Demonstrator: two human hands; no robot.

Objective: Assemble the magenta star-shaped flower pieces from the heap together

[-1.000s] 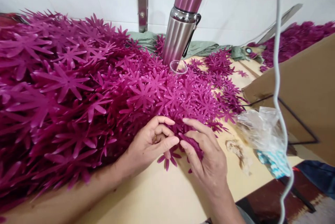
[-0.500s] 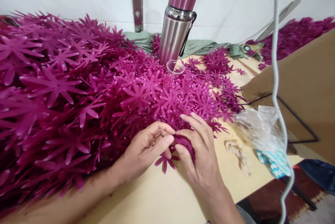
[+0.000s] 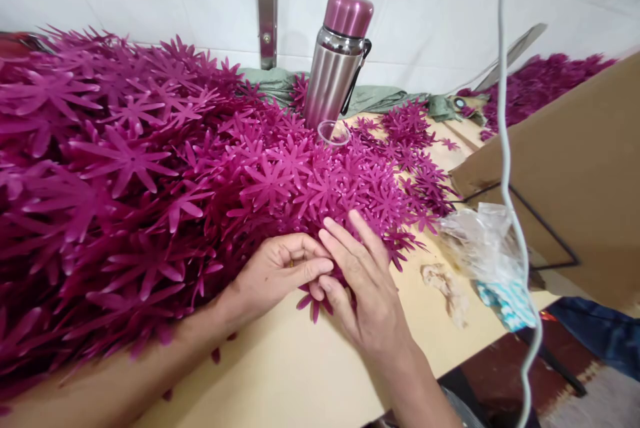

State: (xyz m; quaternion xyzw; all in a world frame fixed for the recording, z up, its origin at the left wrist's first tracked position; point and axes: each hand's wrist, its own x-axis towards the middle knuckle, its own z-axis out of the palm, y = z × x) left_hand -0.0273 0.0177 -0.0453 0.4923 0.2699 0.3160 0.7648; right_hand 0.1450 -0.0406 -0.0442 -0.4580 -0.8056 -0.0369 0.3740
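My left hand (image 3: 283,275) is closed, thumb and forefinger pinched at its right end, in front of the big pile of magenta artificial flower petals (image 3: 270,185). Below those fingertips a petal piece (image 3: 314,308) pokes out over the table. My right hand (image 3: 367,288) meets the left at the fingertips. Its longer fingers reach up over the pile's front edge, while thumb and forefinger curve round more magenta petals (image 3: 339,273), mostly hidden by the fingers. What exactly sits between the touching fingertips is too small to make out.
Behind the pile stands a steel thermos (image 3: 337,61) with a clear plastic cup (image 3: 333,133) before it. To the right are crumpled clear plastic (image 3: 480,241), a blue-and-white cloth (image 3: 505,305), a cardboard box (image 3: 565,175) and a hanging white cable (image 3: 505,115).
The view has shifted slightly, so the scene sits lower and further left. My right fingers have straightened and now cover most of the magenta petals that showed in that hand.
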